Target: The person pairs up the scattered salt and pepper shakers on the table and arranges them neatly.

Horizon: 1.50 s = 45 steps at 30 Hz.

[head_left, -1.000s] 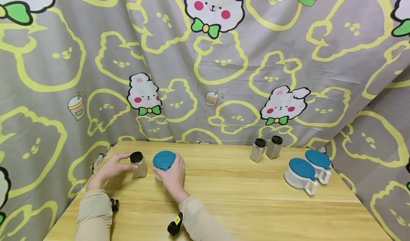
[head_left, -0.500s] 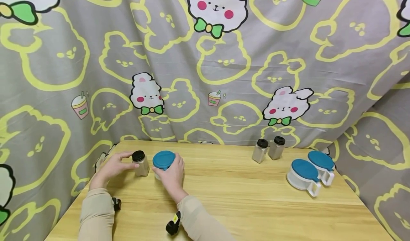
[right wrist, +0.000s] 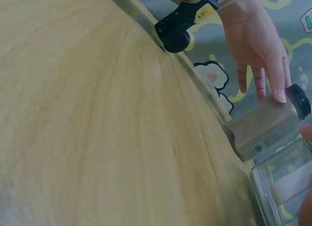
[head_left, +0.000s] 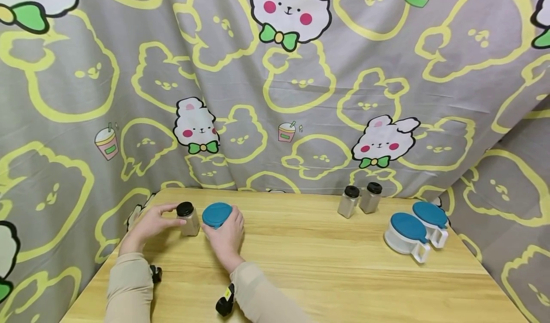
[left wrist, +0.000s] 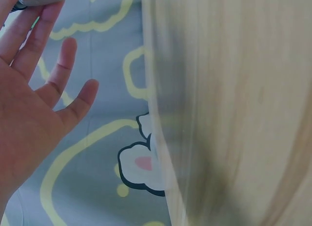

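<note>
My left hand pinches a square-sided seasoning jar with a black lid between thumb and fingers. In the right wrist view the jar stands on the table, its contents pale; the lower fingers of the left hand spread free of it in the left wrist view. My right hand grips a blue-lidded seasoning pot from its right side and covers much of its body. Close beside the jar, the pot's clear wall shows with a white piece behind it.
Two more black-lidded jars, one in front and one behind, stand at the back right. Two blue-lidded white pots with handles, the nearer and the farther, sit by the right edge. A patterned curtain hangs behind the wooden table.
My right hand and the blue-lidded pot have shifted slightly left, nearer the jar, over the last half second. The left hand keeps its hold in place.
</note>
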Available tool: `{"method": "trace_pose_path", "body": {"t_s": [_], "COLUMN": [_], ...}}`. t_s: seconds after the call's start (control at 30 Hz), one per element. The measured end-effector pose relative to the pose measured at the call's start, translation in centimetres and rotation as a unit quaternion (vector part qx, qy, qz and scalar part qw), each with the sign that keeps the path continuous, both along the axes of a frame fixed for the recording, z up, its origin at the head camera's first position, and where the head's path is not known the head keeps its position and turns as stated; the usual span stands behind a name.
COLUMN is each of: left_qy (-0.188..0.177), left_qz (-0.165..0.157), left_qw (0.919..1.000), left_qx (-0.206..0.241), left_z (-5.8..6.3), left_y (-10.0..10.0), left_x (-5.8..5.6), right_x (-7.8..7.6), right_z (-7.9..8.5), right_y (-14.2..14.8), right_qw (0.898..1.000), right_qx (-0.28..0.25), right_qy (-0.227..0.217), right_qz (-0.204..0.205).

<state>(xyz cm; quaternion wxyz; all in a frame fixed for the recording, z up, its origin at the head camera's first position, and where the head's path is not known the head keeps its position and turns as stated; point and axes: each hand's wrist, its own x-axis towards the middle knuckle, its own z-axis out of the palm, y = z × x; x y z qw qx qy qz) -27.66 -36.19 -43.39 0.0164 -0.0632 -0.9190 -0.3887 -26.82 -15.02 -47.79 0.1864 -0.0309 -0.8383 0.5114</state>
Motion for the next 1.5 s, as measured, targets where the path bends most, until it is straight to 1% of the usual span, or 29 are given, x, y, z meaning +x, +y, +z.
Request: {"method": "trace_pose_path", "body": {"t_s": [0.23, 0.47, 0.7, 0.8, 1.0, 1.2, 1.37, 1.5], "left_qy": [-0.007, -0.014, -0.019, -0.020, -0.021, -0.017, -0.015, -0.013], "left_qz": [0.009, 0.013, 0.022, 0.023, 0.022, 0.024, 0.023, 0.024], "left_qw": [0.9999, 0.9998, 0.9995, 0.9994, 0.9994, 0.9994, 0.9995, 0.9995], "left_qx": [-0.004, -0.004, -0.009, -0.014, -0.016, -0.017, -0.014, -0.016], "left_z": [-0.1, -0.2, -0.2, -0.1, 0.1, 0.3, 0.1, 0.0], "left_y": [-0.1, -0.1, -0.1, 0.0, 0.1, 0.1, 0.0, -0.1], "left_x": [0.1, 0.1, 0.2, 0.3, 0.4, 0.5, 0.3, 0.2], "right_x": [0.3, 0.5, 0.5, 0.6, 0.6, 0.6, 0.8, 0.8], "right_z": [-0.2, -0.5, -0.9, -0.8, -0.7, -0.8, -0.8, -0.8], "right_y": [-0.6, -1.0, -1.3, -1.5, -1.8, -2.1, -2.2, -2.2], "right_qw": [1.000, 1.000, 0.999, 0.999, 0.999, 0.998, 0.997, 0.997], "right_qx": [0.001, 0.006, 0.020, 0.015, 0.006, 0.015, 0.017, 0.017], "right_qy": [0.000, 0.011, 0.020, 0.014, 0.002, 0.011, 0.018, 0.014], "right_qz": [-0.011, -0.013, -0.039, -0.044, -0.045, -0.060, -0.069, -0.068]}}
